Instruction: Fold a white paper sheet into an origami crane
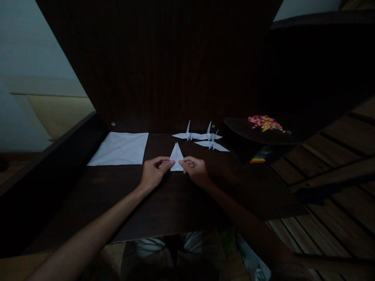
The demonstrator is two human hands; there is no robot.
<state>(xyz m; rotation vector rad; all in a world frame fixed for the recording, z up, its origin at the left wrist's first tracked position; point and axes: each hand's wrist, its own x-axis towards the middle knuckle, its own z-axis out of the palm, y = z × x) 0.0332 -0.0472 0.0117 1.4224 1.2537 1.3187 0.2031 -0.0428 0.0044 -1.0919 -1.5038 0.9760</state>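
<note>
While no writing reads anywhere, both hands, left point(154, 171) and right point(195, 170), pinch a pointed folded paper point(176, 157) on the counter point(164, 203), finished paper cranes point(202, 139) at one o'clock.

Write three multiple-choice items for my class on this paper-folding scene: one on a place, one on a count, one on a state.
1. Where does the flat white sheet lie?
A. left of the hands
B. right of the hands
C. under the cranes

2. How many finished paper cranes stand on the dark table?
A. one
B. three
C. six

3. How is the pointed folded paper held?
A. untouched
B. by one hand
C. pinched by both hands

Key: 1 A, it lies beyond the left hand. 2 B, three sit in a cluster. 3 C, left and right hand fingertips grip its lower edge.
</note>
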